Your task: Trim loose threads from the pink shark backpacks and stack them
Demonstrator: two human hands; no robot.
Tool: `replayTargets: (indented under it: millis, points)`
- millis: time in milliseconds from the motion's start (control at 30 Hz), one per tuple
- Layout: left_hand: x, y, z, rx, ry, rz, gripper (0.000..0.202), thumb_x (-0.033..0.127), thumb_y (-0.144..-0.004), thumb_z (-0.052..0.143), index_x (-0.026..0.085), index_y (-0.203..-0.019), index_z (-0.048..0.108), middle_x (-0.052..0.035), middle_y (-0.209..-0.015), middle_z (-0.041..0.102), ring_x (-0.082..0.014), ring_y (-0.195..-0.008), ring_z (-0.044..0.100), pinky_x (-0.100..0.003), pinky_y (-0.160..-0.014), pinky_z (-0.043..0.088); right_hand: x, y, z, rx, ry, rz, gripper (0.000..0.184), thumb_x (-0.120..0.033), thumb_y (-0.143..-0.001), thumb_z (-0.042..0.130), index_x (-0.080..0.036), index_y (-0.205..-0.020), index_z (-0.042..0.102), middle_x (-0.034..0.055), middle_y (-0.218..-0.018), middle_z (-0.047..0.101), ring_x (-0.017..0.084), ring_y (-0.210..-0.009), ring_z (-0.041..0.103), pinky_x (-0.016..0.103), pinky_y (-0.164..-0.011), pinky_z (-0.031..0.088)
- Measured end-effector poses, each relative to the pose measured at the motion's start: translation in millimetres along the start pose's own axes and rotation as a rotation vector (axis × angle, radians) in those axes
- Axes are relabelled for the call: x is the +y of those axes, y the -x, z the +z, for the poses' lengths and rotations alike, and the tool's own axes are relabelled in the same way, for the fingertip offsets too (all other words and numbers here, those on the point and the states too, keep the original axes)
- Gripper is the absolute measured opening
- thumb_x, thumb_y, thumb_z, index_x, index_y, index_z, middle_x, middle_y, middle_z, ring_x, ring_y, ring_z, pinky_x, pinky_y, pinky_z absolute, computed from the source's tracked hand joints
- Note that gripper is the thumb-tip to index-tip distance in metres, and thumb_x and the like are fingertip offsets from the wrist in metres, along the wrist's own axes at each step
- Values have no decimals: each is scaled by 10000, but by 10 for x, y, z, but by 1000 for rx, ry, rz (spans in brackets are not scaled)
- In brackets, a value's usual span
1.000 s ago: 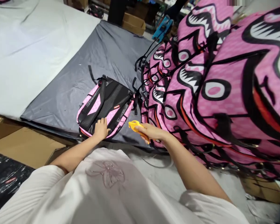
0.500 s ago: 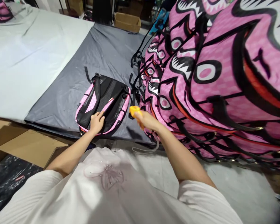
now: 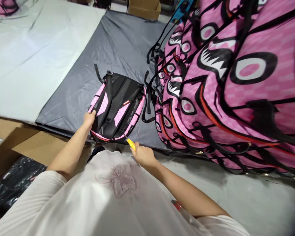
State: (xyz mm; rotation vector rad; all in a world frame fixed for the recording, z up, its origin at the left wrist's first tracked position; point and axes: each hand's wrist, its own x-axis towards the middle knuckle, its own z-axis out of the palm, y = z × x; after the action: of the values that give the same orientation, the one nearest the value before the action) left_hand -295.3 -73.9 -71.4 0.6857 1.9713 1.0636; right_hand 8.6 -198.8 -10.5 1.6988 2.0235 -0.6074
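A pink and black backpack (image 3: 118,106) lies back-side up on a dark grey sheet (image 3: 113,49), its straps on top. My left hand (image 3: 89,118) grips its lower left corner. My right hand (image 3: 143,155) is closed round a small yellow tool (image 3: 131,144) whose metal tip touches the backpack's near right edge. Both arms come out of a white shirt at the bottom of the view.
A tall heap of pink backpacks (image 3: 223,82) with printed eyes and teeth fills the right side, black straps hanging out. A light grey sheet (image 3: 22,55) lies at the left. Cardboard boxes (image 3: 34,144) and black plastic (image 3: 17,177) sit at the lower left, and another box (image 3: 144,8) stands at the back.
My left hand slid from the backpack's middle to its lower left corner. My right hand brought the yellow tool down and back from beside the heap to the backpack's near edge.
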Motion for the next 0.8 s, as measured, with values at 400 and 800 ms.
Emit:
replayTargets:
  millis: [400,800]
  points:
    - [150,-132,28,-515,542,-565,191,330,-959,506,153,-936,574,-62,-716,607,-181,-594,646,-312,-577,593,-112,-989,744,323,30,251,459,-394,-1043,363,-57,-1348,423,159,-969,710,234,-839,734,268,-644,491]
    - [83,-294,364,-728,1010,-517,411,348,-984,464,82,-1281,561,-177,-984,741,-304,-960,732,-499,-970,544,35,-1200,710,324,26,271,480,-380,-1045,370,-73,-1415,364,171,-1021,717,214,-857,734,253,-661,492]
